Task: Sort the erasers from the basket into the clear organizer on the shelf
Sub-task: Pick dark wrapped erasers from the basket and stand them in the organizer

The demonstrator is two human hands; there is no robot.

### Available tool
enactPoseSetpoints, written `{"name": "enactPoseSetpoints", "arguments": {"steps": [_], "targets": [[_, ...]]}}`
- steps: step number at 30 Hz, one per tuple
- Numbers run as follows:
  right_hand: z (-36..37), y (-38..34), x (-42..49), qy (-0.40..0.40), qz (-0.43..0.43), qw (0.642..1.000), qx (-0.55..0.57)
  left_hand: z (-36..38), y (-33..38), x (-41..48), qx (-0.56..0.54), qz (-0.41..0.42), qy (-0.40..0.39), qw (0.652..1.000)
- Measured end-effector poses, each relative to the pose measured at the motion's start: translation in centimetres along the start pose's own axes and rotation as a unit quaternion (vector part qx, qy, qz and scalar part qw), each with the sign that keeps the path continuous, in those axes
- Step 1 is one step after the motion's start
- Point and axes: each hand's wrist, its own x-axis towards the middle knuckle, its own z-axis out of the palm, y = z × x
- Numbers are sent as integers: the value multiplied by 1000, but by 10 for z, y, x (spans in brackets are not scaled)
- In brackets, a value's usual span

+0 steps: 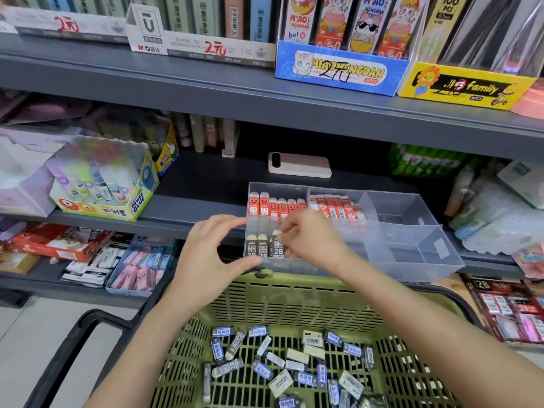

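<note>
Erasers (294,363): loose in printed sleeves on the floor of the basket (294,293), below and in front of the clear organizer (412,245).
Shelf (206,184): grey, carrying the organizer at its front edge.
Basket: green, slatted, just in front of the organizer.
Organizer: red erasers (276,206) upright in its rear-left compartments, brown 2B erasers (257,245) in the front-left one.
Left grip (212,248): thumb and forefinger clasp the organizer's front-left corner.
Right grip (309,240): pinches one brown 2B eraser (278,245) in the organizer's front-left compartment.
</note>
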Motion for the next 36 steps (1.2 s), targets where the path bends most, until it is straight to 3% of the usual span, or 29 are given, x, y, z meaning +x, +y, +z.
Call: {"name": "enactPoseSetpoints", "arguments": {"steps": [10, 15, 18, 21, 25, 28, 30, 32, 34, 36], "targets": [[-6, -13, -2, -45, -21, 996, -79, 1, 1, -4, 22, 22, 5, 1000], [-10, -3, -38, 68, -95, 993, 1, -2, 5, -18, 54, 41, 49, 996], [-4, 23, -86, 156, -172, 971, 59, -4, 10, -36, 55, 60, 116, 990], [13, 68, -121, 107, -128, 984, 69, -2, 14, -55, 45, 58, 118, 990], [42, 142, -143, -63, 95, 993, -28, 13, 16, -77, 16, 20, 33, 999], [62, 180, -150, -200, 218, 942, -158, 40, 11, -95, -13, -46, -80, 996], [65, 192, -151, -239, 259, 916, -193, 63, 3, -108, 33, -28, -159, 986], [58, 197, -151, -262, 269, 902, -214, 84, -4, -120, 103, 46, -223, 968], [53, 201, -152, -273, 296, 900, -166, 106, -11, -129, 130, 106, -287, 943], [56, 203, -156, -252, 288, 921, -72, 126, -15, -137, 135, 113, -363, 915]]}}
